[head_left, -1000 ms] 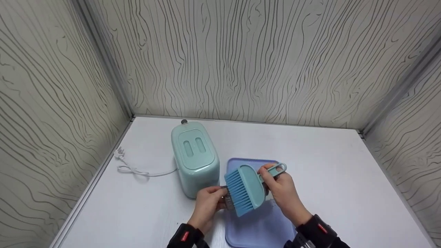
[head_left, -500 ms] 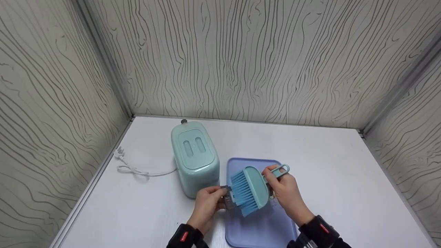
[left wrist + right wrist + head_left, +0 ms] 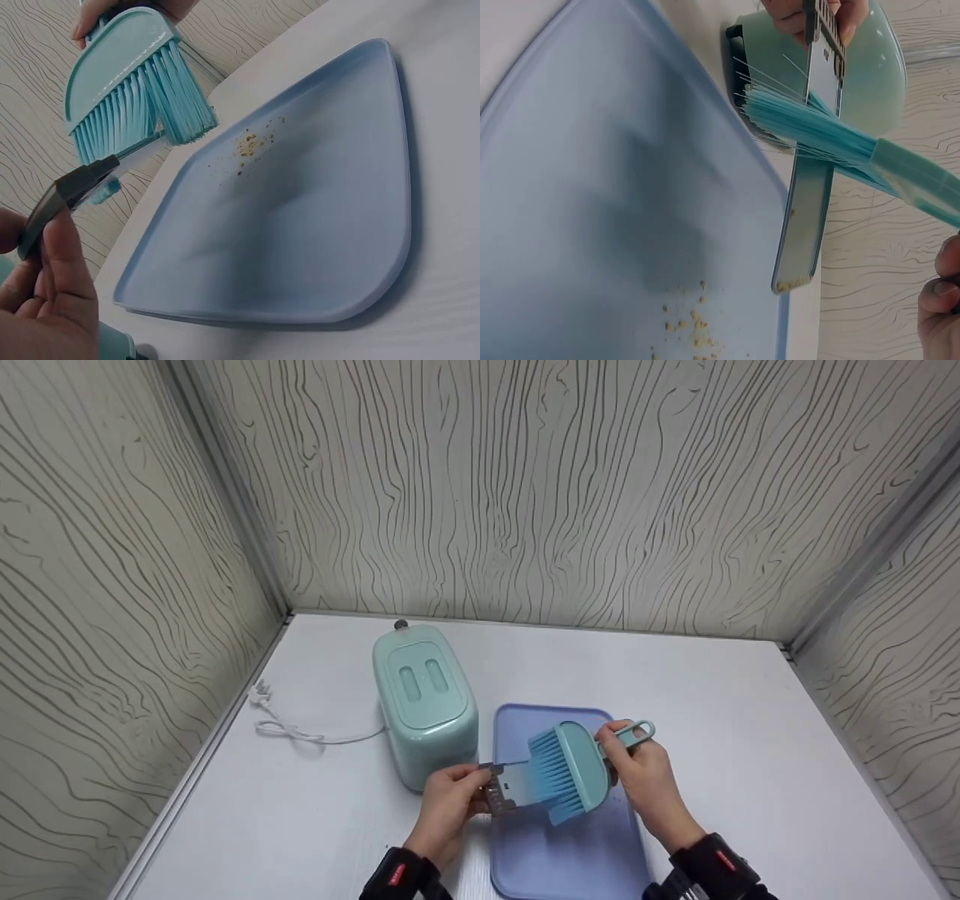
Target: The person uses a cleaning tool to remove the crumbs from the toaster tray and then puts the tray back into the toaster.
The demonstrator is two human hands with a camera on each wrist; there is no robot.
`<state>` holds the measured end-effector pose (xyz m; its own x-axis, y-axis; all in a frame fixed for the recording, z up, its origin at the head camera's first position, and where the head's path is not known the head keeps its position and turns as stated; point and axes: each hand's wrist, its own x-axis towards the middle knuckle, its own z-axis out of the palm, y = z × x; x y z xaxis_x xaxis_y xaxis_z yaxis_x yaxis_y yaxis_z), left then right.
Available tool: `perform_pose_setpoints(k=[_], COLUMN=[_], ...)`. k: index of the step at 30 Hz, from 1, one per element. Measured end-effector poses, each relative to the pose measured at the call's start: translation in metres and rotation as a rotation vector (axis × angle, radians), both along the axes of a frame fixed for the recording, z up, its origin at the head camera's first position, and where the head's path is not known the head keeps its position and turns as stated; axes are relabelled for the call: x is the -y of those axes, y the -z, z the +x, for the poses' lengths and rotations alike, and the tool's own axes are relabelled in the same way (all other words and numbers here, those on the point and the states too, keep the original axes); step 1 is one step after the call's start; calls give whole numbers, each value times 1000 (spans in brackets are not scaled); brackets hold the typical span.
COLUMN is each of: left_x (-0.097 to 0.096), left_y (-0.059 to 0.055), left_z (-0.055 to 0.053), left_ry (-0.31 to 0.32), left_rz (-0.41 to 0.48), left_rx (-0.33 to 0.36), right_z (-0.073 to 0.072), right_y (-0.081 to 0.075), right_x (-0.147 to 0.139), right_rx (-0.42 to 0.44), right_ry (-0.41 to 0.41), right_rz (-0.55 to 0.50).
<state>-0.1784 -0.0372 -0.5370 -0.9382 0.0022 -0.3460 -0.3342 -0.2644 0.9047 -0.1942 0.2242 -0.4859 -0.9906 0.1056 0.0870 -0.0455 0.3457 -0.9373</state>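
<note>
1. Left hand: fingers and thumb pinched the dark end of a thin flat plate. Sat just beside the toaster's lower corner, black band at the wrist.
2. Right hand: fingers curled round the handle of a mint brush; handle loop poked out past the grip. Black band on this wrist too.
3. Plate: held up off the blue tray, partly over it, not touching. Far end bare of bristles in the right wrist view, with a few pale crumbs at its tip.
4. Brush: blue bristles lay across the plate, touching it; some splayed past its edges. Brush head was to the right of the plate's dark end in the head view.
5. Blue tray: lay flat below both hands, rounded corners, raised rim. Scatter of yellow-brown bits on it, near one edge.
6. Toaster: mint green, upright, left of the tray, two closed-looking oblong marks on top, dark knob at the far end.
7. White cord ran left from the toaster, loosely looped; plug lay near the table's left edge.
8. White table under everything; wood-grain panels stood behind and at both sides.
</note>
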Motion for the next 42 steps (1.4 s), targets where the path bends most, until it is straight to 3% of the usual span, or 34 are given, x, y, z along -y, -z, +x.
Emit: perform_pose_setpoints(k=[11,23,42], left_x=[3,6,5], left_y=[-1,-2,0], left_z=[1,1,0], left_ry=[7,8,-32], left_rz=[10,-24,-66], left_rx=[-22,-35,-41], right_z=[-1,-1,0], right_y=[8,15,20], right_x=[-21,-43,-42], right_rx=[-3,3,-42], right_ry=[37,67,88], right_rz=[26,142,155])
